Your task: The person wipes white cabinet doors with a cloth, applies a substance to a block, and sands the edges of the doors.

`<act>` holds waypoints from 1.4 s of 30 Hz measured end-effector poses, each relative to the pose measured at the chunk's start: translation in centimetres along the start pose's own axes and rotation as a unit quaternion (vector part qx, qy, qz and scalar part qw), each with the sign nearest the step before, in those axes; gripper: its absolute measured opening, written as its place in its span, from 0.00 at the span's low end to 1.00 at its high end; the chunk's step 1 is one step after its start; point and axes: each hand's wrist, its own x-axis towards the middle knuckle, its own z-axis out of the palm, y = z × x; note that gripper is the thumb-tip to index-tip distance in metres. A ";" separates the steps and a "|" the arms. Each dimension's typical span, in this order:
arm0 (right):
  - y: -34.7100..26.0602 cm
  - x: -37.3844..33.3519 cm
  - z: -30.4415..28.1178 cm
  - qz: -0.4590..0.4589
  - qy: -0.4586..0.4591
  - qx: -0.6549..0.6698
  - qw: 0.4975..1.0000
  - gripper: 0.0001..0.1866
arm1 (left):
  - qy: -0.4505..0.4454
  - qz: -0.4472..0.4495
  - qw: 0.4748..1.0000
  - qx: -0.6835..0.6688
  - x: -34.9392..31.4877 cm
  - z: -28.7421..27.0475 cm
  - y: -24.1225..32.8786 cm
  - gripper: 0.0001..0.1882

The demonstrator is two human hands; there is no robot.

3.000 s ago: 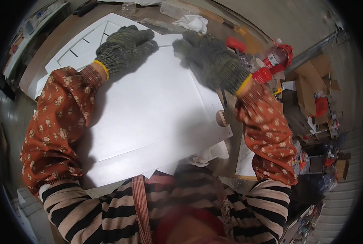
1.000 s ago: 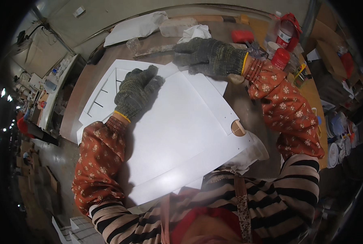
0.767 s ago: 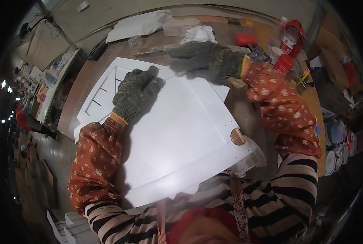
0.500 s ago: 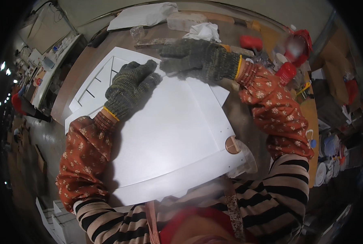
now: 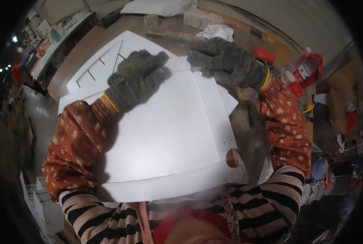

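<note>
Your brown worktop (image 5: 88,49) is the biggest thing, and it spreads out under all your fingers. On it lies the big white board (image 5: 165,126), flat, right under your left fingers and reaching from there back to your tummy. Another white board (image 5: 94,67), with dark slits, pokes out on the far left side of those fingers; it seems to be underneath.

Your left hand (image 5: 137,77) rests on the big board, its fingers a bit bent and a little apart, pinching nothing that shows. Your right hand (image 5: 230,63) is at the far edge, its fingers pointing left. I cannot tell if they pinch anything, because their tips are blurry.

A white rag (image 5: 216,32) sits just past your right fingers. Nearer you than those fingers, the round hole (image 5: 232,158) is already cut in the board's corner. The top looks white all over, so that part seems done. With both hands there, you look partway through; how much is left, I cannot see.
</note>
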 end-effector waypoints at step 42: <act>-18.1 -8.3 -3.3 0.133 0.075 -0.005 0.988 0.15 | -0.043 -0.049 0.996 0.059 0.6 0.3 1.3 0.17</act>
